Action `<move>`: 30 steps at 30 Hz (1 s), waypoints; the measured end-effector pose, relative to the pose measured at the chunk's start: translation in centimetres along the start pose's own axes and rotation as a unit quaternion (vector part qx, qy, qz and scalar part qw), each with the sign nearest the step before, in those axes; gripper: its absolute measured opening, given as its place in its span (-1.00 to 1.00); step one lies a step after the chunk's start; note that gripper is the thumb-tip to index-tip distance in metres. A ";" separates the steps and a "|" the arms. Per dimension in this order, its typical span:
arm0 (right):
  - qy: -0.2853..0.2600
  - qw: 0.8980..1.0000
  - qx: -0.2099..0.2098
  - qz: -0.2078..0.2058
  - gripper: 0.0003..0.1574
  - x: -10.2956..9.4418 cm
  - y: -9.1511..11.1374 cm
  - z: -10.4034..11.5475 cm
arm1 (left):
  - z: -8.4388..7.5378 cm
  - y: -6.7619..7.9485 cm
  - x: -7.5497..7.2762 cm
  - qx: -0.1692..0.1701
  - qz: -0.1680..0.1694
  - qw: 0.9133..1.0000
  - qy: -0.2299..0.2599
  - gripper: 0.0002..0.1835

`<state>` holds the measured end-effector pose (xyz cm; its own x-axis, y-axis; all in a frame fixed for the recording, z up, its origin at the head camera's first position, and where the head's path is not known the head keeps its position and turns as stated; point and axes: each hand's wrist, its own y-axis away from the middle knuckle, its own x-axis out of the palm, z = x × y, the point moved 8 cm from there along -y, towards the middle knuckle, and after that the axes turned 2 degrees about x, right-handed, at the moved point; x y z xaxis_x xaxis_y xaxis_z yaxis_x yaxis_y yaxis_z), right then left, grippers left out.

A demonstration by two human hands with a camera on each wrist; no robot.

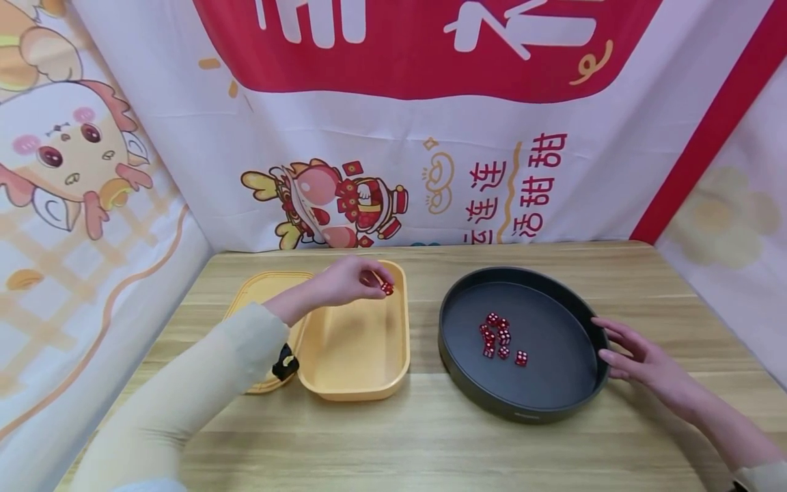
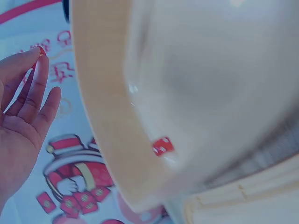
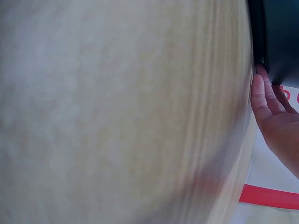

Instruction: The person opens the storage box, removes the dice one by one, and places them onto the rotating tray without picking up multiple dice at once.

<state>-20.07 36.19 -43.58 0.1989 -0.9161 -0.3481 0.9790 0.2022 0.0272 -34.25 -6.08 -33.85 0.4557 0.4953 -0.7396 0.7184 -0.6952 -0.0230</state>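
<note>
My left hand [image 1: 350,280] is above the yellow plastic box [image 1: 402,355] and pinches a red die [image 1: 387,288] with white dots between thumb and fingertips. In the left wrist view, another red die [image 2: 163,146] lies inside the box near a corner; my hand hides that spot in the head view. My right hand [image 1: 645,365] holds the rim of a round dark grey pan [image 1: 553,369] at its right side. Several red dice [image 1: 503,337] lie in a loose cluster on the pan's floor, with one die [image 1: 521,358] slightly apart.
A yellow lid [image 1: 264,290] with a black piece [image 1: 285,363] on it lies left of the box, partly under my left arm. Box and pan stand apart on a wood-grain table [image 1: 424,437]. Printed cloth [image 1: 381,137] hangs behind and at both sides.
</note>
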 end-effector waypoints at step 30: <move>0.000 1.000 0.009 0.004 -0.33 0.1 -0.2 0.2 | -10.8 -7.3 8.7 0.117 0.113 0.987 0.007 -0.78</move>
<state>-20.21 35.99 -43.39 0.2070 -0.9148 -0.3470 0.9780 0.2032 0.0477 -29.82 8.91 -32.87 0.5987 0.3198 -0.7344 0.4575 -0.8891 -0.0142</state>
